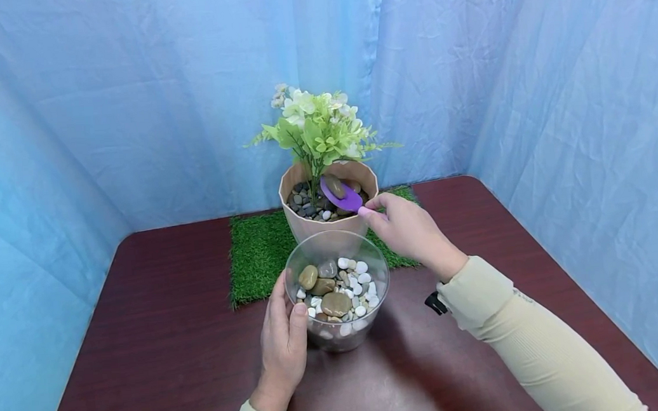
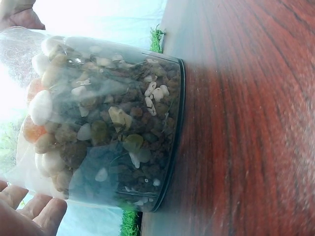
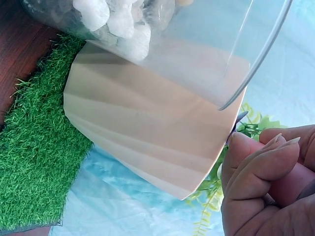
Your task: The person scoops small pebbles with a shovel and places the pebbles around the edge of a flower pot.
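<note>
My right hand (image 1: 411, 228) grips the handle of a small purple scoop (image 1: 353, 201), fingers curled round it. A brown stone (image 1: 334, 186) lies on the scoop's blade, inside the mouth of a beige faceted pot (image 1: 302, 225). Dark pebbles (image 1: 304, 211) and a few larger stones fill the pot around white flowers with green leaves (image 1: 320, 129). Nearer to me, my left hand (image 1: 283, 339) holds the left side of a clear plastic container (image 1: 331, 243), thumb at its near rim. White pebbles (image 1: 364, 278) and brown stones (image 1: 336, 304) top its fill. The container's base meets the table in the left wrist view.
The pot stands on a square of artificial grass (image 1: 258, 258) towards the back of the dark red wooden table (image 1: 161, 344). Pale blue curtains (image 1: 184, 101) hang behind the table and along both sides.
</note>
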A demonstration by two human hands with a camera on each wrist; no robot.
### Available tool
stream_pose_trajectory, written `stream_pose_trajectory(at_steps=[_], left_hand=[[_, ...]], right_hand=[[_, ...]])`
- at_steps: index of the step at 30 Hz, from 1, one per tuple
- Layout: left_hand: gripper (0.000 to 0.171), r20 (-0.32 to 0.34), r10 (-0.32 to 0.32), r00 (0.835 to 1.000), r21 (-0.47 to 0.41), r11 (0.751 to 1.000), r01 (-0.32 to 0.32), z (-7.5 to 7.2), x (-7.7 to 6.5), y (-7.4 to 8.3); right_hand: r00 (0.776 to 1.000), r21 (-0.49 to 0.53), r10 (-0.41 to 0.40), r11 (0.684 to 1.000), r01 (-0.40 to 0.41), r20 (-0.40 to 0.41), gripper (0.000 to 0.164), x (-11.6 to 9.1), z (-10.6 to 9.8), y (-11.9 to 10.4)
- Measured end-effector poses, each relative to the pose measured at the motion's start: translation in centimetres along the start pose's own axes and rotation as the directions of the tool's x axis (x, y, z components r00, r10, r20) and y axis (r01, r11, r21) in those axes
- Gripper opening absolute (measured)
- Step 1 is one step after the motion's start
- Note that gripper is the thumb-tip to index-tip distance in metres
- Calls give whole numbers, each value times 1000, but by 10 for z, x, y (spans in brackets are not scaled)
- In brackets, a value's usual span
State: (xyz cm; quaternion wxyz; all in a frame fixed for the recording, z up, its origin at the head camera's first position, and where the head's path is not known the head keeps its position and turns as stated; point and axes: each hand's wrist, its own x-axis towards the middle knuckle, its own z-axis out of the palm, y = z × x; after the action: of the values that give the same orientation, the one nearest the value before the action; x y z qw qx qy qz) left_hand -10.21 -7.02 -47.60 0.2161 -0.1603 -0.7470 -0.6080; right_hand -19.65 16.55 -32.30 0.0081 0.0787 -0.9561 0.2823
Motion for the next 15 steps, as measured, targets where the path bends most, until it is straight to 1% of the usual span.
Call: stream_pose_trajectory(at_steps=[7,15], left_hand=[[61,4,-4,1000,12,1000,4,0,-1,0],[62,4,-8,1000,14,1000,8,0,-1,0]], right_hand=[[999,57,39,998,-41,31,43,3,-1,2],[993,153,99,982,-108,68,42,6,-3,4]])
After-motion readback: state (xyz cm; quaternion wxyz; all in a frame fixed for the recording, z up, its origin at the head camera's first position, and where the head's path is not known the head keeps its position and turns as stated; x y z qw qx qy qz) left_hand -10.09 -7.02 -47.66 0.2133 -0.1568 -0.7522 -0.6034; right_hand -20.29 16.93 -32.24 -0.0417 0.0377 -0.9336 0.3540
